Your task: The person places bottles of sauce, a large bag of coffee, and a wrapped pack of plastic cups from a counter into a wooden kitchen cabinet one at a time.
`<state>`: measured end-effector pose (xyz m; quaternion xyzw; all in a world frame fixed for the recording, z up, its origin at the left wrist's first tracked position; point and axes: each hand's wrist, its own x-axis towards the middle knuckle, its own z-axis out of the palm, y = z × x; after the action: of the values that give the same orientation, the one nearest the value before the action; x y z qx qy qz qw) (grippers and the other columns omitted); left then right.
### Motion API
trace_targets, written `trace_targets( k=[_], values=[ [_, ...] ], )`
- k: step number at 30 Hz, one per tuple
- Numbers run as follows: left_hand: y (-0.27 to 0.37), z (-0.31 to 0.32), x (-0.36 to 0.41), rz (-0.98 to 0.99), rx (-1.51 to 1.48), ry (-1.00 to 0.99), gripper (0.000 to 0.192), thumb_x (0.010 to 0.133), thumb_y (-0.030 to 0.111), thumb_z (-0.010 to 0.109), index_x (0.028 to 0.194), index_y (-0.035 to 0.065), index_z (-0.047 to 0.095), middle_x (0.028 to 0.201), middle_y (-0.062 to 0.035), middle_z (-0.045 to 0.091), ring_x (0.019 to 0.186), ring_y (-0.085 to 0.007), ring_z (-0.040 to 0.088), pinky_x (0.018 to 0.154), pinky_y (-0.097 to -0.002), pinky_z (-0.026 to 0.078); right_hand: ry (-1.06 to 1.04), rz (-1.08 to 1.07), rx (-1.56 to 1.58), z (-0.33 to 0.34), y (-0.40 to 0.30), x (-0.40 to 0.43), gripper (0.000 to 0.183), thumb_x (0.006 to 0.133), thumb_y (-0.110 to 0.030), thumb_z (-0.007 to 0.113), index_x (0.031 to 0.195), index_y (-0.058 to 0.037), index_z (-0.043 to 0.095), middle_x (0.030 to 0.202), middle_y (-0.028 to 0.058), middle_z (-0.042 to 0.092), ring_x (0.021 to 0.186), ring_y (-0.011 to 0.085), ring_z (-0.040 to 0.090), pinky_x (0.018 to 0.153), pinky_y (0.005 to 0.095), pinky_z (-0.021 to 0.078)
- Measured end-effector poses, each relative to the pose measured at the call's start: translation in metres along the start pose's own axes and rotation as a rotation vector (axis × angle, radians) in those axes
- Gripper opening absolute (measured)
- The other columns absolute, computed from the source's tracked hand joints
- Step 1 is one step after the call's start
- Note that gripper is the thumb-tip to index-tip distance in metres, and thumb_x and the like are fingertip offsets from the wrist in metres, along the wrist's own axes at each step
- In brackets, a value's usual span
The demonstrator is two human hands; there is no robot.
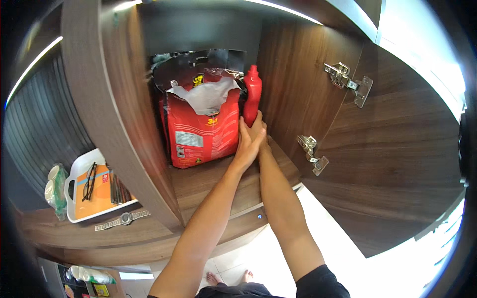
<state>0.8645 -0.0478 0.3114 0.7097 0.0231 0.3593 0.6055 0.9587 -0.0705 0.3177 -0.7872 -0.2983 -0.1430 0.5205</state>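
Inside a wooden cabinet, a red plastic bottle (253, 93) stands upright between a red and black packet and the right side wall. My right hand (261, 128) is closed around the bottle's lower part. In front of it is my left hand (249, 140), its fingers spread by the bottle's base and overlapping my right hand; whether it also grips the bottle is hard to tell. The large red packet (201, 138) has a torn whitish flap at its top and leans beside my left hand. Another dark packet (223, 57) shows behind it.
The cabinet door (391, 156) hangs open at the right on metal hinges (341, 76). Left of the upright panel (111, 93) lie a white tray (70, 186) with eyeglasses (89, 180), a metal-band wristwatch (126, 218) and wrapped cups (56, 190).
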Motion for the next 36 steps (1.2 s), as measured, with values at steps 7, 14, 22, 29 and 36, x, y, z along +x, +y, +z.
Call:
trace_targets(
  k=[7, 14, 22, 29, 36],
  values=[
    [0.024, -0.003, -0.018, 0.024, -0.080, -0.149, 0.095, 0.091, 0.045, 0.053, 0.144, -0.0065, -0.006, 0.152, -0.0258, 0.001, 0.143, -0.0297, 0.001, 0.114, -0.0356, 0.005, 0.069, 0.056, -0.092, -0.001, 0.017, 0.018, 0.072, 0.072, -0.013, 0.074, 0.126, 0.0051, 0.029, 0.114, 0.0299, 0.054, 0.105, 0.0452, 0.054, 0.089, 0.0485, 0.0448],
    [0.019, -0.005, -0.004, 0.001, -0.065, -0.088, 0.102, 0.088, 0.048, 0.056, 0.143, -0.0062, -0.011, 0.152, -0.0242, -0.004, 0.143, -0.0272, -0.003, 0.115, -0.0353, 0.004, -0.073, -0.036, -0.082, -0.022, 0.022, -0.004, 0.074, 0.071, -0.014, 0.073, 0.130, -0.0009, 0.030, 0.119, 0.0256, 0.055, 0.108, 0.0437, 0.054, 0.090, 0.0479, 0.0434],
    [-0.001, 0.018, 0.006, 0.053, 0.128, 0.037, 0.118, 0.078, 0.034, 0.074, 0.142, -0.0055, -0.017, 0.150, -0.0249, 0.009, 0.140, -0.0282, 0.014, 0.113, -0.0358, 0.017, -0.311, -0.177, 0.212, -0.058, 0.047, -0.022, 0.078, 0.078, -0.005, 0.066, 0.140, 0.0030, 0.018, 0.134, 0.0214, 0.043, 0.126, 0.0281, 0.043, 0.105, 0.0359, 0.0346],
    [-0.010, 0.000, 0.007, 0.119, 0.079, 0.119, 0.104, 0.064, 0.021, 0.082, 0.140, -0.0059, 0.016, 0.135, -0.0238, 0.038, 0.126, -0.0310, 0.040, 0.106, -0.0400, 0.033, -0.479, 0.035, 0.325, -0.085, 0.005, -0.043, 0.078, 0.075, 0.000, 0.065, 0.139, 0.0010, 0.021, 0.133, 0.0198, 0.044, 0.125, 0.0290, 0.042, 0.105, 0.0371, 0.0334],
    [0.023, 0.001, 0.001, -0.009, -0.152, 0.013, 0.098, 0.068, 0.027, 0.082, 0.138, -0.0042, 0.022, 0.133, -0.0197, 0.040, 0.123, -0.0264, 0.043, 0.103, -0.0386, 0.035, -0.317, -0.097, 0.505, -0.081, 0.003, -0.045, 0.077, 0.073, -0.021, 0.075, 0.134, 0.0005, 0.033, 0.128, 0.0160, 0.049, 0.121, 0.0267, 0.047, 0.101, 0.0381, 0.0372]
  ],
)
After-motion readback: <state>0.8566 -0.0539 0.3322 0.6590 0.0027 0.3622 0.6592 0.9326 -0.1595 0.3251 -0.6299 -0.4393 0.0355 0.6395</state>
